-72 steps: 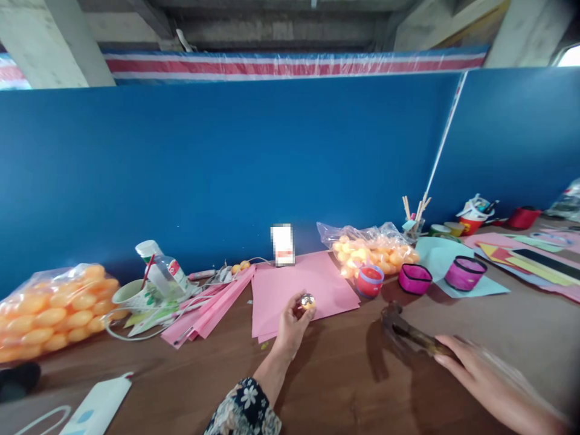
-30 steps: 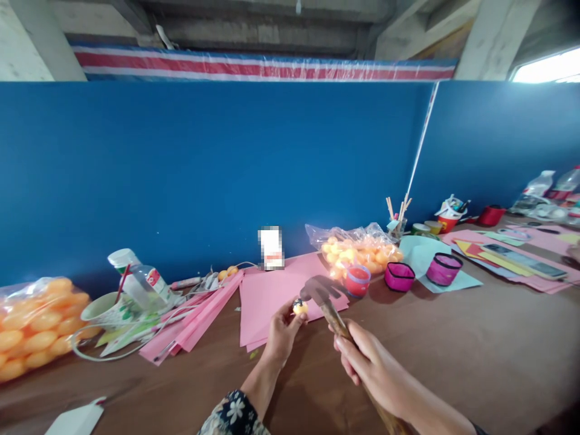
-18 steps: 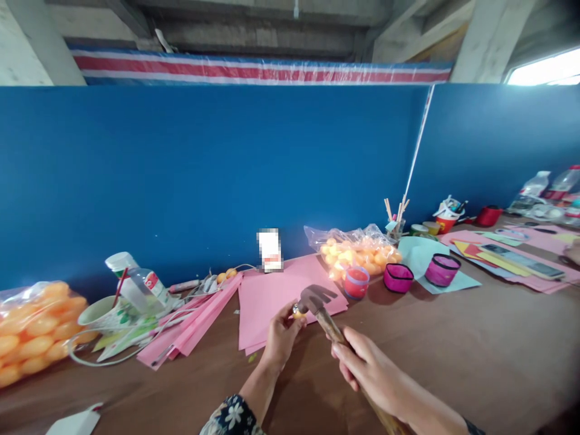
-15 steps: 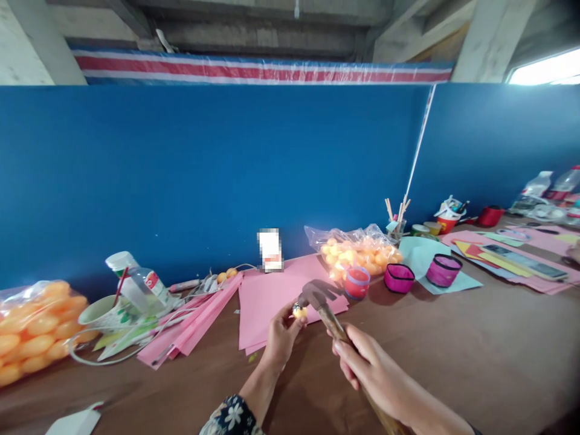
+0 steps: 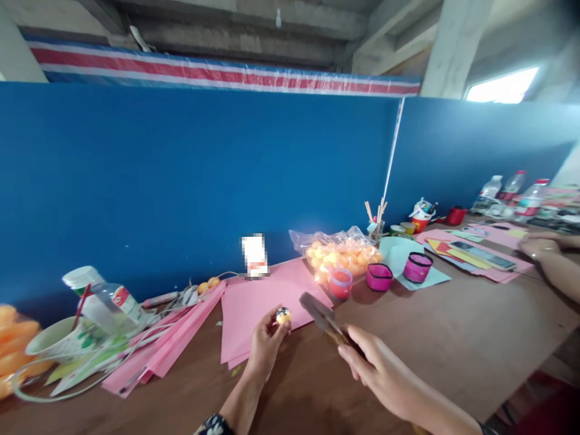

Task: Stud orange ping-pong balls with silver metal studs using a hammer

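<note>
While the fingers of my left hand (image 5: 266,343) pinch the small shiny ball (image 5: 283,316), parted only as wide as the ball itself, those of my right hand (image 5: 374,362) wrap closed around the handle of the hammer (image 5: 321,315). The ball shows by the front edge of the pink sheets (image 5: 254,305); whether it touches the paper or hangs just above, I cannot tell. The hammer's head is blurred, near the ball but apart from it, so I cannot make out which face points that way. My worry is my own thumb: it lies right against the ball, and a knock slightly off line would catch it. A glancing touch could also squeeze something so round out of my pinch and send it rolling over the bench (image 5: 435,338). And if the head drifts outward, the red cup (image 5: 341,285) stands near enough to be tipped.
</note>
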`<action>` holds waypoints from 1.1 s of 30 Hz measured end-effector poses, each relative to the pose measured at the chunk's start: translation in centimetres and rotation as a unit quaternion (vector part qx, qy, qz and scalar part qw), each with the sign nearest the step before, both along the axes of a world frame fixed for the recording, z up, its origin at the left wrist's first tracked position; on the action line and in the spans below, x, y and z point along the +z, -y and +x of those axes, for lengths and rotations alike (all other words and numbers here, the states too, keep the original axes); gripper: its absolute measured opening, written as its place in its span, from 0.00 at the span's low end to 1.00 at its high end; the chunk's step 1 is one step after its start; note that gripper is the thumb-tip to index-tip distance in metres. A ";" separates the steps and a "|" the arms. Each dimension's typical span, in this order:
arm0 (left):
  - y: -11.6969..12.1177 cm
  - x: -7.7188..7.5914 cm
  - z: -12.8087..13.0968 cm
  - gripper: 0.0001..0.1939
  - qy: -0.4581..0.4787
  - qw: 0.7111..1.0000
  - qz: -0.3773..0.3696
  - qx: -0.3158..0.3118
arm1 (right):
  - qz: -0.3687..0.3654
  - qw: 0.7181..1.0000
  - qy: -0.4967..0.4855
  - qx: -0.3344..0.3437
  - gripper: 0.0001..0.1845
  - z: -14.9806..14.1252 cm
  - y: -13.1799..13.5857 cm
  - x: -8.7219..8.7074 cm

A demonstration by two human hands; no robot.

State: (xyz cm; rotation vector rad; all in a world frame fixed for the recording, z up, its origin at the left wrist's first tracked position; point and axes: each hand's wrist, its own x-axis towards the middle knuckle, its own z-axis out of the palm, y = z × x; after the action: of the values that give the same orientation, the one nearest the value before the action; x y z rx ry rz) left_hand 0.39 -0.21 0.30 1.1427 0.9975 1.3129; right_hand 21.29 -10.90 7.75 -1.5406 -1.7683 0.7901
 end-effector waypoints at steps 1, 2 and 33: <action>0.0 0.0 0.0 0.28 -0.001 1.000 -0.008 -0.004 | 0.028 0.999 0.038 -0.007 0.13 0.8 0.2 -0.3; 0.0 0.0 0.0 0.29 -0.005 1.000 -0.015 -0.001 | 0.053 0.996 0.075 -0.009 0.12 1.7 0.4 -0.6; 0.1 0.3 0.1 0.28 -0.053 0.999 -0.004 0.004 | 0.098 0.944 0.300 -0.097 0.15 17.6 -0.2 -6.7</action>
State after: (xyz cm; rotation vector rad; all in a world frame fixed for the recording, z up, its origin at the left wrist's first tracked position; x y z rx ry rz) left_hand 0.48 -0.28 0.61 1.2140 1.0832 1.2642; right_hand 38.91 -10.69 1.06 -1.9055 -1.9850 0.0293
